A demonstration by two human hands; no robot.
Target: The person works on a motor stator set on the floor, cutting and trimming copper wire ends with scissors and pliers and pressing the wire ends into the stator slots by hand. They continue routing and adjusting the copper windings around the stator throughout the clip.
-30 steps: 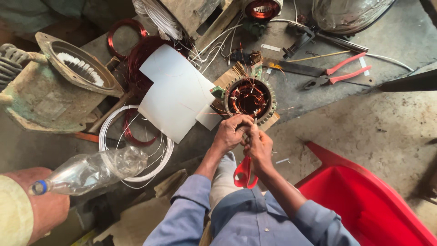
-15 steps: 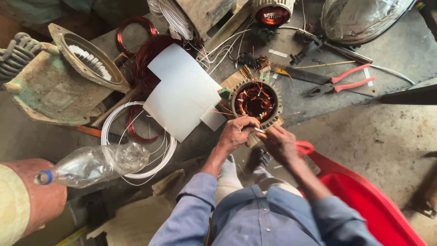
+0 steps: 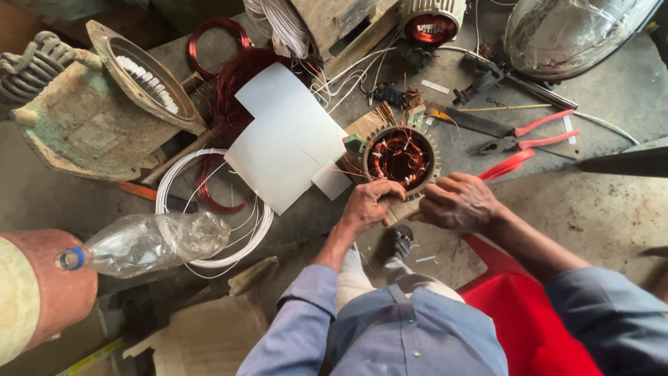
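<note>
Copper wire fills the inside of a round metal motor ring (image 3: 401, 157), shiny and reddish, and the ring has small ridges all around its grey edge. It sits on a dusty grey floor (image 3: 598, 209), with thin loose wire ends sticking out of it. The left hand (image 3: 367, 205) is curled and grips the near rim of the ring with its fingers. The right hand (image 3: 456, 202) is bent into a loose fist just beside the ring, touching its near right edge, and red scissor handles (image 3: 506, 166) poke out from behind it; I cannot tell if the fingers hold them. Both hands are close together, just below the ring. A smooth white sheet (image 3: 285, 143) lies to the left of the ring, on top of dark red wire coils (image 3: 240, 80). Thin white wire loops (image 3: 209, 209) lie in a big circle near it. A crumpled clear plastic bottle (image 3: 146, 244) with a blue neck ring lies further left. A rusty green motor housing (image 3: 97, 118) stands in the far left corner. Red-handled pliers (image 3: 529, 136) rest on the floor past the ring, to the right. A red plastic stool (image 3: 529, 306) is under the right arm. Blue sleeves cover both arms.
</note>
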